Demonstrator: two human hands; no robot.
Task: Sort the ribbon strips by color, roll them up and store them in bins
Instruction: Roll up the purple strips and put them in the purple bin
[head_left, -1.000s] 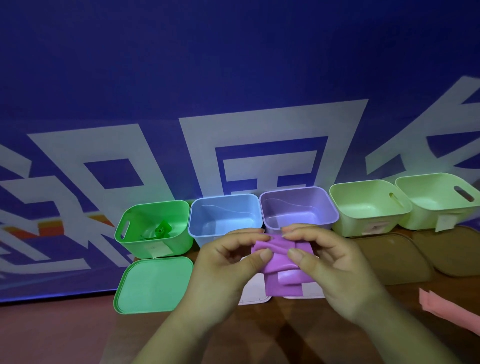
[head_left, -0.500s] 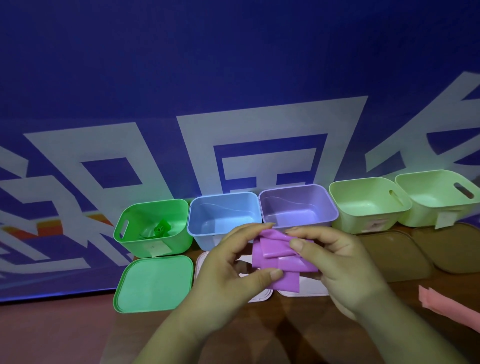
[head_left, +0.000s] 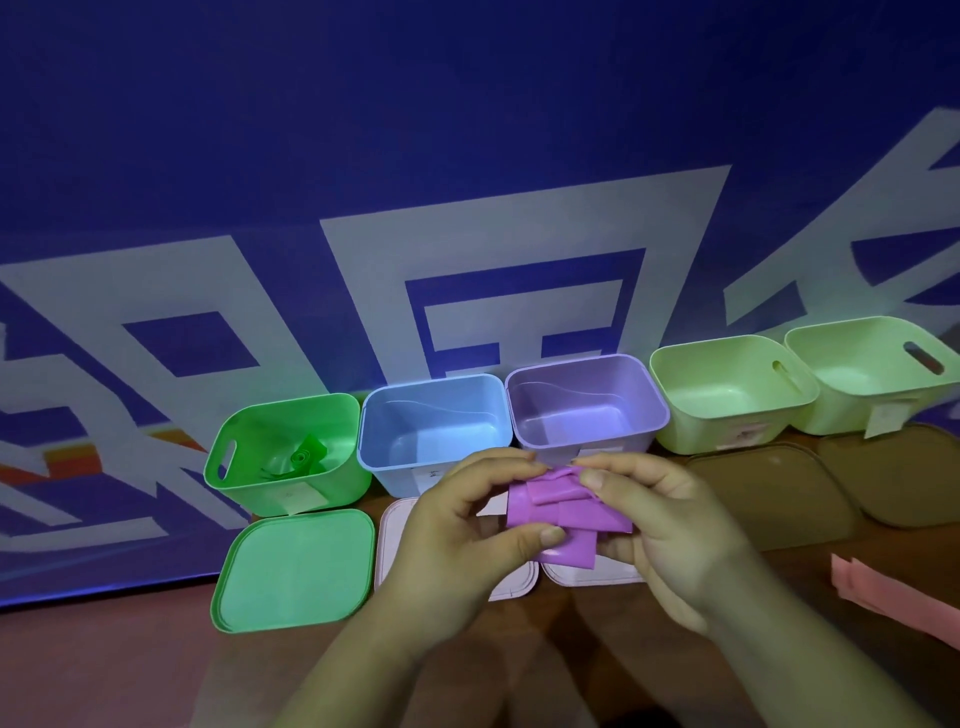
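Between the fingertips of both hands, held above the table, is a loosely folded bundle of flat purple ribbon strips (head_left: 563, 512). The left hand (head_left: 457, 525) grips it from the left side: its thumb (head_left: 543, 535) is pressed on the lower left corner and its curled fingers close over the top edge. The right hand (head_left: 670, 525) pinches the upper right, thumb (head_left: 597, 479) on the front layers, the other fingers tucked behind. Both sets of fingers are clamped on the ribbon, and their tips almost meet at the top.

Just beyond the fingertips stands the lilac plastic bin (head_left: 587, 384), open. Beyond the left fingers is the light blue plastic bin (head_left: 431, 415), and further left the bright green plastic bin (head_left: 337, 415) with a coiled green ribbon (head_left: 306, 457) inside. Its square green lid (head_left: 296, 569) lies flat, left of the left wrist. Under the hands, two pale pinkish lids (head_left: 400, 540) lie side by side, partly hidden.

Off past the right knuckles are two pale green bins (head_left: 727, 395), each with a brown lid (head_left: 769, 493) in front. Pink ribbon strips (head_left: 883, 592) lie on the brown wooden table (head_left: 130, 670), well to the right of the right wrist.
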